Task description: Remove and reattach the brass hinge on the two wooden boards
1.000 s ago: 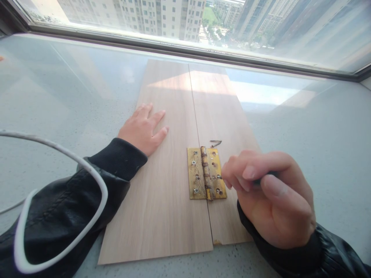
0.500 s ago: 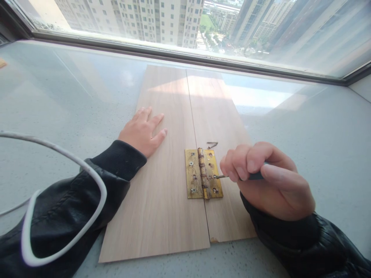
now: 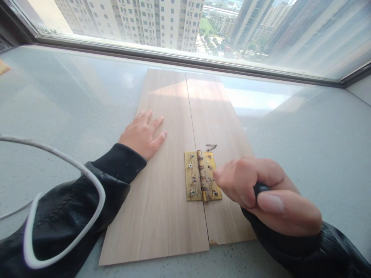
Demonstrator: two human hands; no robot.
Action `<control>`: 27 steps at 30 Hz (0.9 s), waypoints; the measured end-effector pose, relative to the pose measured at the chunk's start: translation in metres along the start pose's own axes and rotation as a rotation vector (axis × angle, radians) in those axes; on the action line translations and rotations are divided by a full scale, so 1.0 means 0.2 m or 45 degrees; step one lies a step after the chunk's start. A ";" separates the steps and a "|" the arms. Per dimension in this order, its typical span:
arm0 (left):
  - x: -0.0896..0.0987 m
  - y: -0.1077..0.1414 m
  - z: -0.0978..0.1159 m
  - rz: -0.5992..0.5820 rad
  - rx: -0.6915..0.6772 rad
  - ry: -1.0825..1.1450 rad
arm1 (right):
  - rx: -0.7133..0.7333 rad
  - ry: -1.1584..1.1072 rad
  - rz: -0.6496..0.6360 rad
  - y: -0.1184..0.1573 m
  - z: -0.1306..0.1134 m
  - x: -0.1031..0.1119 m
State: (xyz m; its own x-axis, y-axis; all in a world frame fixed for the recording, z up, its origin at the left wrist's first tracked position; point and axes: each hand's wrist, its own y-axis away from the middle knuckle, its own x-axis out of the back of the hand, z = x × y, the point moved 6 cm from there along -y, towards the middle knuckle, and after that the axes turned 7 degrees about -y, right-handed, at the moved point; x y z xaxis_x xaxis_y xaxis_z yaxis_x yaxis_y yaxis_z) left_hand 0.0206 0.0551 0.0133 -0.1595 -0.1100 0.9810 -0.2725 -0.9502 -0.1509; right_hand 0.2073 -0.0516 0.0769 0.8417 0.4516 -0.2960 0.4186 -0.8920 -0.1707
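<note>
A worn brass hinge (image 3: 193, 175) lies across the seam between the left wooden board (image 3: 156, 216) and the right wooden board (image 3: 224, 127). Screw heads show in its left leaf and at the lower right hole. My left hand (image 3: 142, 135) rests flat on the left board with fingers spread. Wrapped round the dark handle of a screwdriver (image 3: 261, 188), my right hand (image 3: 269, 197) is beside the hinge's right leaf. The fingers hide the screwdriver's shaft and tip. Just above the hinge, a couple of loose screws (image 3: 211, 146) lie on the right board.
Both boards lie on a pale speckled sill (image 3: 304, 135) below a window frame (image 3: 174, 60). A white cable (image 3: 100, 189) loops over my left sleeve. A small wooden piece (image 3: 3, 67) sits at the far left edge.
My right hand has turned and lowered round the screwdriver, its fingers now nearer the hinge and covering the shaft. My left hand stays in place on the board.
</note>
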 end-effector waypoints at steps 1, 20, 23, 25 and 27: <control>0.00 0.00 0.00 0.001 0.000 0.002 | 0.008 -0.054 0.004 -0.01 0.00 0.01; 0.00 0.00 0.00 -0.006 0.001 0.002 | 0.123 -0.042 0.223 0.00 0.03 0.02; 0.00 0.00 0.00 0.005 -0.009 0.008 | 0.024 -0.121 -0.047 -0.03 0.02 0.00; 0.00 0.00 0.00 0.013 -0.009 0.011 | 0.000 -0.157 -0.026 -0.03 0.02 0.03; 0.00 0.00 0.00 0.019 -0.004 0.009 | 0.059 -0.103 0.082 -0.01 0.01 0.06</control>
State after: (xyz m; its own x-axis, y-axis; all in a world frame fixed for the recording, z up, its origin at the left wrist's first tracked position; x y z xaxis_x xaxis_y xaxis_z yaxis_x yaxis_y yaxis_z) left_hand 0.0202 0.0546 0.0135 -0.1705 -0.1222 0.9777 -0.2729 -0.9476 -0.1660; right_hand 0.2165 -0.0443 0.0710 0.8354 0.3949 -0.3824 0.3465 -0.9183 -0.1913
